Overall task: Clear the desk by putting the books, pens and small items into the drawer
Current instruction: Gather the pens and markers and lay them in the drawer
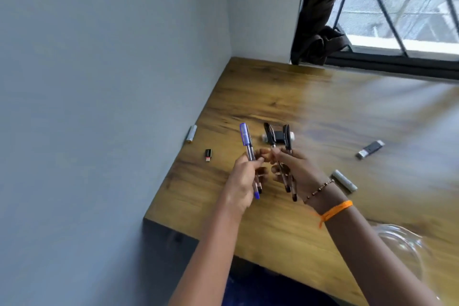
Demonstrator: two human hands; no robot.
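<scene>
Your left hand (244, 179), low in the frame's centre, has its grip curled round a blue-capped pen (249, 154) above the table (285, 228). Just right of it, your right hand (296, 171) pinches two black-capped pens (285, 154). Farther right lie a grey marker (344, 180) and a USB stick (370, 149); a small black adapter (208, 155) sits left.

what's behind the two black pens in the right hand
Behind the two black pens held by the right hand, a small black item with whitish ends lies on the desk. The pens cross it, hiding parts, so what it is cannot be told.
</scene>
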